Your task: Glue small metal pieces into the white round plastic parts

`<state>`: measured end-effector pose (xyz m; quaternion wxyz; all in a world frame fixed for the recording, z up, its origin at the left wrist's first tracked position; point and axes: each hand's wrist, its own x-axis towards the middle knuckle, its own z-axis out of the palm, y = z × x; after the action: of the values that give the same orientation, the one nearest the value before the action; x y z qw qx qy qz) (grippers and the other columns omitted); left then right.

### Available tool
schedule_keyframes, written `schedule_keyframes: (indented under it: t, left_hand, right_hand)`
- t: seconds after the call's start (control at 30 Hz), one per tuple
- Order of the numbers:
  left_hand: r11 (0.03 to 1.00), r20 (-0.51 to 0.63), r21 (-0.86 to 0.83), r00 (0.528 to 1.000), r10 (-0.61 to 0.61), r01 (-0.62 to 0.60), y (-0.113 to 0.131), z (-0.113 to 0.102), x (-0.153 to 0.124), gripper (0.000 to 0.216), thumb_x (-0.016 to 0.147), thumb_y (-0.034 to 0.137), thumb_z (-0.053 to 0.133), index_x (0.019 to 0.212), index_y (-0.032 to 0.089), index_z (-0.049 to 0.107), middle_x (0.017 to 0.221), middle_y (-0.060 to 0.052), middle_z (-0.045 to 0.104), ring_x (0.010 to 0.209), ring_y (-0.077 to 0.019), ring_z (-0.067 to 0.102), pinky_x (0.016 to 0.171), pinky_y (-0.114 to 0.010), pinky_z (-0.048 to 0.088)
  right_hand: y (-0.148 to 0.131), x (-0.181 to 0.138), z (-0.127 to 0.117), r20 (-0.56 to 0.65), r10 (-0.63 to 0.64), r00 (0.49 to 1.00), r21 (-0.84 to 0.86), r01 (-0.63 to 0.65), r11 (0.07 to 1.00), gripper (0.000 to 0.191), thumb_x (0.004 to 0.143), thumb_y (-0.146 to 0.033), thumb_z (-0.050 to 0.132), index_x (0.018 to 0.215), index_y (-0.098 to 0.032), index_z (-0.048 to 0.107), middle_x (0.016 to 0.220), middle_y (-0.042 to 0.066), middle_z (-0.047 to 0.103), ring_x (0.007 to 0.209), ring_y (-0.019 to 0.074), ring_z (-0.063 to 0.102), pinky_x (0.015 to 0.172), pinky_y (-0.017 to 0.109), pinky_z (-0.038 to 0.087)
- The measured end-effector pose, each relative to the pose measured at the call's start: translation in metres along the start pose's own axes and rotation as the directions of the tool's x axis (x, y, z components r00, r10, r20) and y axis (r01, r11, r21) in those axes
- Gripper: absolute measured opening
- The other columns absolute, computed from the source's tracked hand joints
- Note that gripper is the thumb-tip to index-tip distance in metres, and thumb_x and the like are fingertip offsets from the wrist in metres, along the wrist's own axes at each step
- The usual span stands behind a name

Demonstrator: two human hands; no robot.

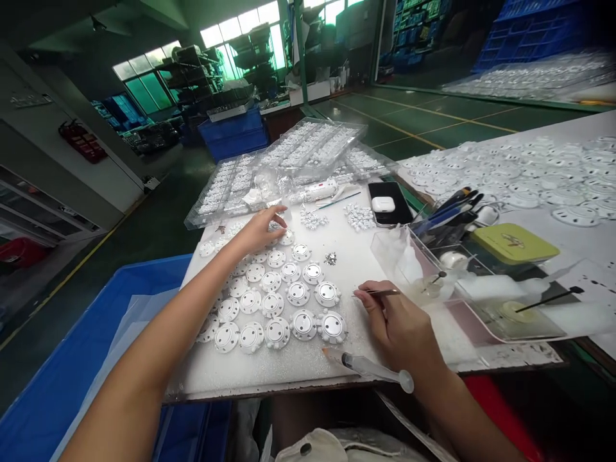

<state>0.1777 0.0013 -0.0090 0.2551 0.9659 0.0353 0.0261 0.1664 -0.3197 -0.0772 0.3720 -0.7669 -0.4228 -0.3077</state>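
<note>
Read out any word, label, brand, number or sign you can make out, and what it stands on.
No text is readable.
Yellow tin: lid print too blurred to read.
White tube: red mark too small to read.
White discs: no readable lettering.
Syringe: no legible markings.

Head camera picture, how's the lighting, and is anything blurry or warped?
Head view: the back windows glare near white against dim, greenish surroundings. Head view: the left hand and right hand show no obvious motion blur; the small metal bits run together, too fine to separate. Head view: the left forearm looks stretched toward the lower corner, probably wide-angle distortion.
</note>
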Motion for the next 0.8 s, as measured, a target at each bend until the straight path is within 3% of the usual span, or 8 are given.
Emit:
schedule_keyframes:
  t: [0.23, 0.43, 0.57, 0.7, 0.8]
  left_hand:
    - [1.000, 0.050, -0.012, 0.999, 0.016, -0.015, -0.002, -0.003, -0.002, 0.043, 0.101, 0.041, 0.042, 0.139, 0.025, 0.052, 0.135, -0.010, 0.066, 0.123, -0.0261, 0.062, 0.103, -0.044, 0.049]
    - [0.996, 0.233, 0.081, 0.972, 0.014, -0.034, 0.007, -0.014, -0.002, 0.066, 0.086, 0.039, 0.066, 0.148, 0.032, 0.046, 0.149, -0.008, 0.055, 0.134, -0.0330, 0.052, 0.104, -0.049, 0.049]
    - [0.990, 0.289, 0.124, 0.957, 0.023, -0.062, 0.016, -0.016, -0.002, 0.059, 0.090, 0.036, 0.059, 0.147, 0.027, 0.048, 0.157, -0.010, 0.047, 0.143, -0.0345, 0.042, 0.113, -0.053, 0.041]
    - [0.984, 0.356, 0.126, 0.931, 0.076, -0.128, 0.032, -0.013, -0.005, 0.059, 0.091, 0.040, 0.058, 0.148, 0.028, 0.048, 0.160, -0.007, 0.043, 0.145, -0.0327, 0.041, 0.116, -0.050, 0.039]
    - [0.981, 0.409, 0.127, 0.909, 0.082, -0.146, 0.039, -0.007, -0.004, 0.058, 0.087, 0.047, 0.066, 0.139, 0.026, 0.057, 0.157, -0.010, 0.048, 0.139, -0.0346, 0.049, 0.109, -0.049, 0.045]
  right_hand:
    - [0.002, 0.000, 0.000, 0.062, 0.049, 0.997, 0.021, -0.051, 0.998, 0.019, 0.107, -0.028, 0.048, 0.098, -0.016, 0.059, 0.083, 0.003, 0.070, 0.070, 0.0142, 0.069, 0.066, 0.025, 0.049]
    - [0.002, 0.000, 0.001, 0.176, 0.136, 0.975, 0.061, -0.149, 0.987, 0.029, 0.108, -0.036, 0.045, 0.092, -0.019, 0.062, 0.079, -0.001, 0.069, 0.067, 0.0116, 0.069, 0.059, 0.024, 0.048]
    - [0.000, -0.001, 0.003, 0.220, 0.173, 0.960, 0.078, -0.194, 0.978, 0.031, 0.108, -0.038, 0.044, 0.089, -0.021, 0.063, 0.079, -0.002, 0.069, 0.068, 0.0128, 0.068, 0.059, 0.024, 0.050]
    - [-0.004, -0.008, 0.001, 0.162, 0.243, 0.957, 0.087, -0.259, 0.962, 0.029, 0.106, -0.043, 0.046, 0.108, -0.018, 0.062, 0.086, 0.004, 0.070, 0.073, 0.0161, 0.070, 0.062, 0.026, 0.054]
    - [-0.012, -0.024, -0.006, -0.016, 0.400, 0.917, 0.296, -0.377, 0.878, 0.033, 0.103, -0.035, 0.054, 0.132, -0.019, 0.055, 0.096, 0.007, 0.067, 0.071, 0.0155, 0.066, 0.057, 0.025, 0.054]
